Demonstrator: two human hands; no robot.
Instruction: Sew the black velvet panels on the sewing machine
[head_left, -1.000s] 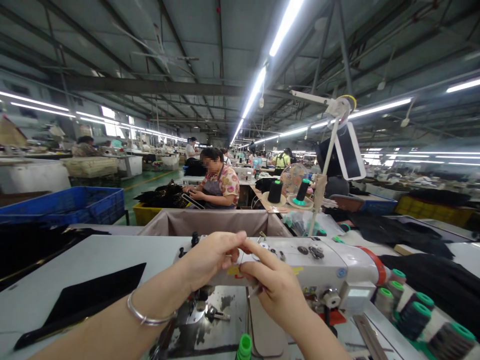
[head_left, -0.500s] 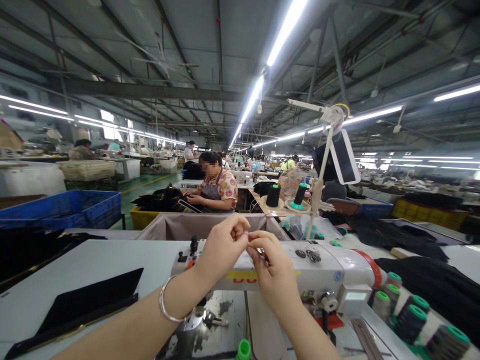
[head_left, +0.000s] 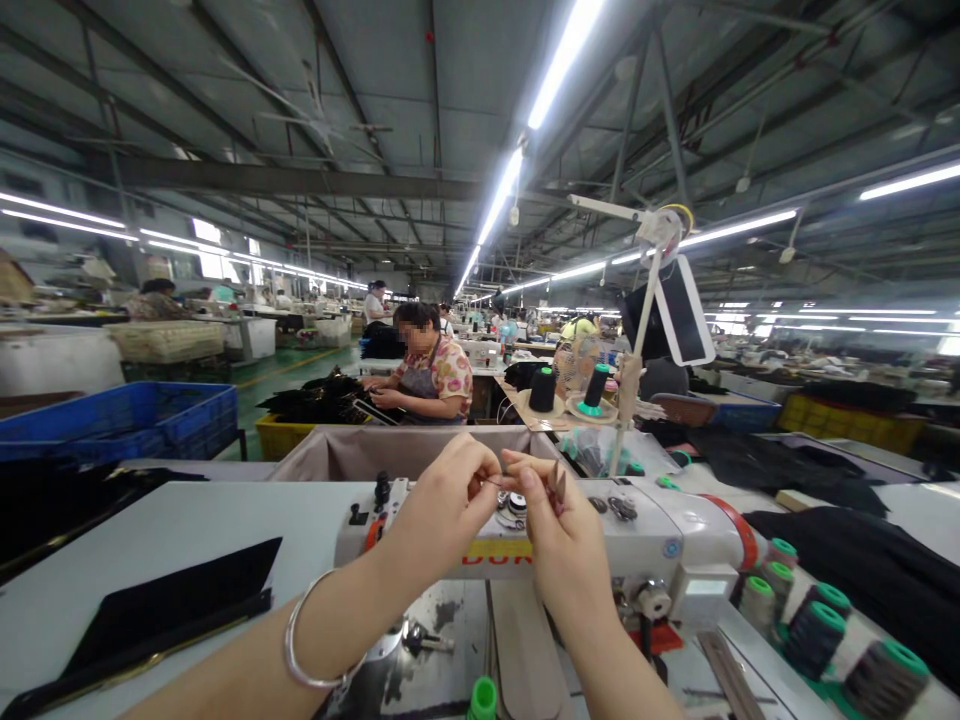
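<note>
Above the arm of a white sewing machine (head_left: 637, 515), my two hands meet at the fingertips. My left hand (head_left: 450, 495), with a silver bangle on its wrist, is closed in a pinch on a thin dark thread (head_left: 492, 483). The thread spans the small gap to my right hand (head_left: 559, 520), whose thumb and forefinger pinch its other end. Small pointed metal blades, which look like thread snips (head_left: 560, 482), stick up from the curled fingers of my right hand. Their handles are hidden in the palm.
Black fabric pieces (head_left: 172, 610) lie on the table at left. Thread cones (head_left: 817, 632) stand at right, and a green-topped one (head_left: 482, 697) is at the front. Behind the machine is a fabric-lined bin (head_left: 420, 445); a co-worker (head_left: 435, 375) sits beyond it. A thread stand pole (head_left: 637, 370) rises at right.
My fingertips have moved slightly apart, and the thread between them now shows. My right hand has turned, so the metal blades point up in view. The camera view has shifted a little.
</note>
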